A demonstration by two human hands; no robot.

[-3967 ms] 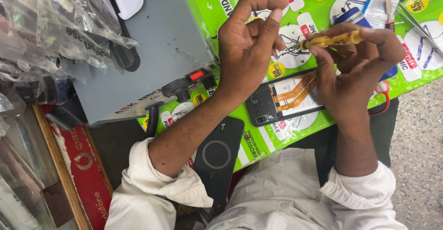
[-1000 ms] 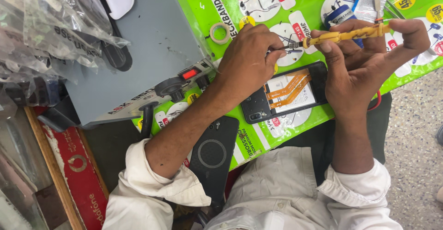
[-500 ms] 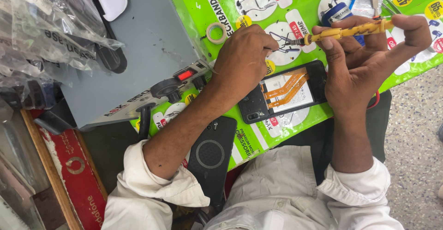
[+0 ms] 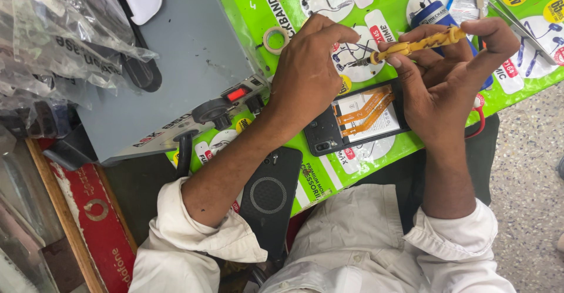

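An opened phone (image 4: pixel 358 119) with orange flex cables showing lies on a green printed mat (image 4: pixel 282 11). My left hand (image 4: pixel 308 72) rests over the phone's left end, fingers curled, fingertips close to the screwdriver tip. My right hand (image 4: pixel 443 75) holds a yellow-handled screwdriver (image 4: pixel 411 47) level above the phone, its tip pointing left toward my left fingers. Whether the left fingers pinch anything is too small to tell.
A grey machine box (image 4: pixel 188 64) with a red switch and a knob stands left of the mat. A black phone back cover (image 4: pixel 270 196) lies near my lap. A tape ring (image 4: pixel 274 39), tweezers (image 4: pixel 520 19) and clear plastic bags (image 4: pixel 53 40) are around.
My left hand has closed from spread fingers and dropped onto the phone's left end. The screwdriver in my right hand has stayed level above the phone.
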